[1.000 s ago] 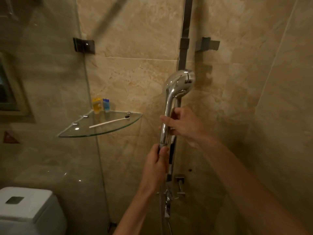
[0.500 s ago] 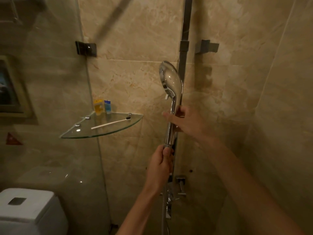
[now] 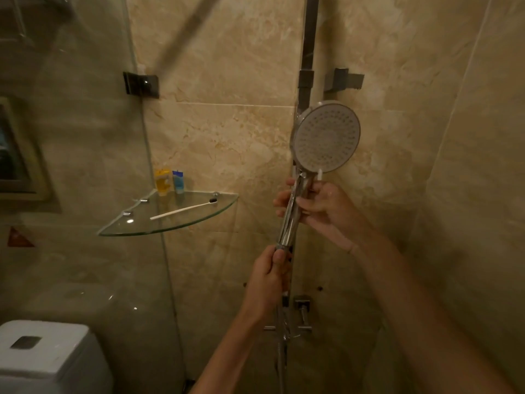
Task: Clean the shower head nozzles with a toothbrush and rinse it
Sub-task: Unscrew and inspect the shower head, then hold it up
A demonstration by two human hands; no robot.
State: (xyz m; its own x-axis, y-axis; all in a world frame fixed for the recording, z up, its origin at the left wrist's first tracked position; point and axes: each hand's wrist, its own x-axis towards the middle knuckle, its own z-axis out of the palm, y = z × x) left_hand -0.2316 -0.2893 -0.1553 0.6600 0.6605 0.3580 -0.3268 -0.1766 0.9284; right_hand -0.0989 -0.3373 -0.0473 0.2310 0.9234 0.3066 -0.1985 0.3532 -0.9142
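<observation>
Both hands grip the shower head (image 3: pixel 326 137) by its handle, left hand (image 3: pixel 267 280) low, right hand (image 3: pixel 318 211) high. Chrome looks slick, so I hold firm. The toothbrush (image 3: pixel 183 209) lies on the shelf (image 3: pixel 119 228).

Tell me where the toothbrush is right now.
In the head view, the toothbrush lies flat on the glass corner shelf at left, in front of two small bottles, untouched by either hand and left of the shower head.
</observation>
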